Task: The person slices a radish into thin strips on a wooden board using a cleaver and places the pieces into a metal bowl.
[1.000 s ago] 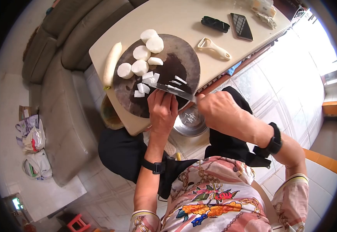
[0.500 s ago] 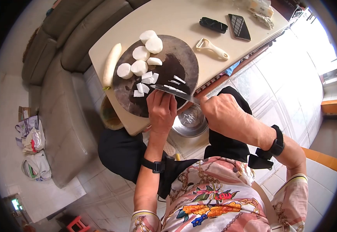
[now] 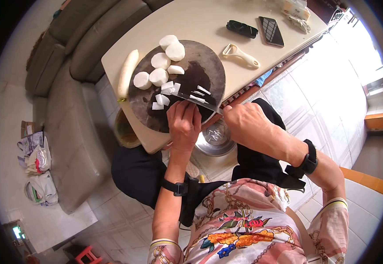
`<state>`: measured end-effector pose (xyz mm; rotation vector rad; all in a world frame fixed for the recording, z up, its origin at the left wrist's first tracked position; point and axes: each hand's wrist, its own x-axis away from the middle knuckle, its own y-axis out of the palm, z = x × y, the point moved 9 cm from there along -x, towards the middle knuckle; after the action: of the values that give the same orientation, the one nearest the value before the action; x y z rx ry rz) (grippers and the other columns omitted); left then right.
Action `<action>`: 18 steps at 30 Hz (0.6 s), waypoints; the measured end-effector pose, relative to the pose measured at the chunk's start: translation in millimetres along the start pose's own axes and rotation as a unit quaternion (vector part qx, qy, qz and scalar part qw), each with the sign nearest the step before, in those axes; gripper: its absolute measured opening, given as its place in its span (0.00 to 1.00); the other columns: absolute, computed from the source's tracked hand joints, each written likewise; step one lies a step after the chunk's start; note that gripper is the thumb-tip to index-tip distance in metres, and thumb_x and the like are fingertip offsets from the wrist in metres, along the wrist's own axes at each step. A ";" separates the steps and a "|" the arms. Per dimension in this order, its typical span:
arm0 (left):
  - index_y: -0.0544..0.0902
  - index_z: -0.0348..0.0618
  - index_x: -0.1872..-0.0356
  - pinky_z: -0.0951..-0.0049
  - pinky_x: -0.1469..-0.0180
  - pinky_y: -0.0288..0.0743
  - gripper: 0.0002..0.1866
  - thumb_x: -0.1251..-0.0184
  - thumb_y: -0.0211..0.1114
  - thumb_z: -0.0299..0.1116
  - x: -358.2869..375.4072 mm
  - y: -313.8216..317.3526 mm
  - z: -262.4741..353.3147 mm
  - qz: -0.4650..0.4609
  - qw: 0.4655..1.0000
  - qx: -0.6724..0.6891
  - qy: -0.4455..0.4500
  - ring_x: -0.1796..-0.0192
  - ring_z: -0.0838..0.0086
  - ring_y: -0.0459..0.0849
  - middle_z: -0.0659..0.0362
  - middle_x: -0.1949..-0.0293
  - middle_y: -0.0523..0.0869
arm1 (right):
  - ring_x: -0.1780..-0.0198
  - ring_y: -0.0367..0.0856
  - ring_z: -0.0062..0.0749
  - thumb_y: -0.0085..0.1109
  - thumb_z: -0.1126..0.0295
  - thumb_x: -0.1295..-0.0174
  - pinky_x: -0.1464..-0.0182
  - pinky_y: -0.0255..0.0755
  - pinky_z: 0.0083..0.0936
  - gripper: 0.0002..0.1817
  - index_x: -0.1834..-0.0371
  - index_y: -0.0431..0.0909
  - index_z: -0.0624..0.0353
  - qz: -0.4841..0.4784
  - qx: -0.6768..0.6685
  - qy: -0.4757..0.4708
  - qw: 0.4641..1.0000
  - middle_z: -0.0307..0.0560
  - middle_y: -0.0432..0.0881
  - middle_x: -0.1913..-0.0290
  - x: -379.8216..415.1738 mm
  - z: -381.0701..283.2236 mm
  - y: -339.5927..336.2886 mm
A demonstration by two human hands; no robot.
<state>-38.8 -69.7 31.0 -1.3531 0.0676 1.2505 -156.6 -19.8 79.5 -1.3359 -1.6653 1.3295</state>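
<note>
My right hand (image 3: 249,124) is closed round the handle of a kitchen knife (image 3: 199,100), its blade reaching left across the round dark cutting board (image 3: 149,115). Just behind the blade, my left hand (image 3: 184,119) presses curled fingers on a piece of white radish, mostly hidden beneath them. Thin radish strips (image 3: 203,89) lie on the far side of the blade. Small flat radish pieces (image 3: 159,103) sit left of the knife tip, and several thick round radish chunks (image 3: 159,77) stand farther back on the board. A long whole radish (image 3: 128,74) rests left of the board.
On the table (image 3: 187,22) lie a white peeler (image 3: 242,56), a black case (image 3: 242,29) and a phone (image 3: 271,31). A metal bowl (image 3: 216,140) with some strips is below the table edge, between my knees. A grey sofa (image 3: 75,132) stands at the left.
The blade has tilted and shifted slightly away from my left fingers, with my right hand a little left. More strips now lie beside the blade. My left hand has barely moved.
</note>
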 end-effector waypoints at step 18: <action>0.84 0.36 0.64 0.62 0.48 0.73 0.08 0.45 0.66 0.25 1.4 -3.6 1.9 0.022 1.000 0.002 0.011 0.54 0.57 0.80 0.53 0.60 0.84 | 0.71 0.85 0.47 0.60 0.78 0.58 0.70 0.78 0.36 0.02 0.80 0.80 0.64 -0.014 0.001 0.024 1.000 0.56 0.82 0.76 -10.8 -0.3 6.5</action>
<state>-36.8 -66.6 33.0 -1.3691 0.1168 1.2716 -151.0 -30.1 74.7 -1.3291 -1.6442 1.2719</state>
